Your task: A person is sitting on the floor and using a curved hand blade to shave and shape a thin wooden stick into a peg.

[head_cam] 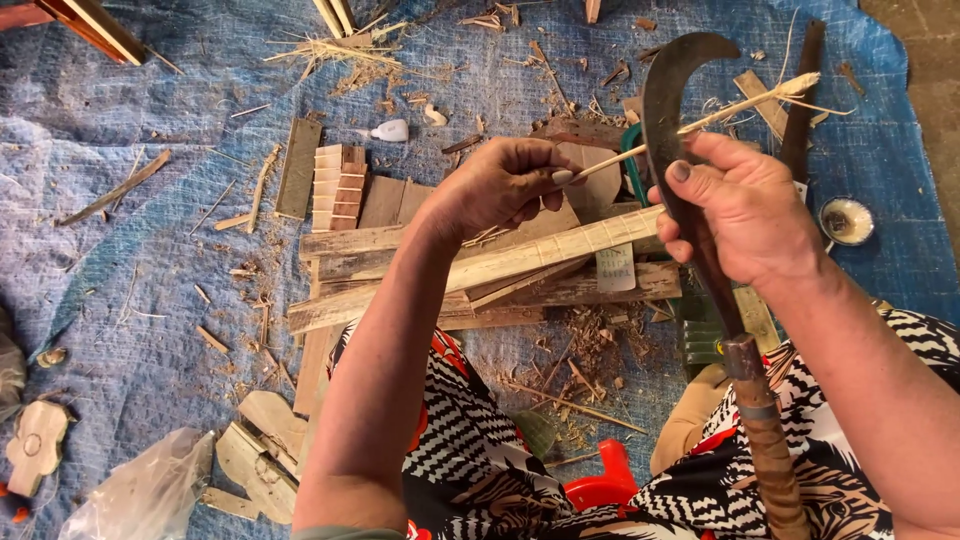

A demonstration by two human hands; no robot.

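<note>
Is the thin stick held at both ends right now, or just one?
One end only. The left hand pinches the thin stick near its end; its frayed far end sticks out free past the curved knife in the right hand.

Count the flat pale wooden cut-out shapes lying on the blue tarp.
3 at least: one flat pale wooden cut-out far left, two overlapping bottom left; others may be hidden.

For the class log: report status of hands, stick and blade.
Left hand pinches stick. Right hand grips curved blade against stick. Planks beneath, nothing blocking.
</note>
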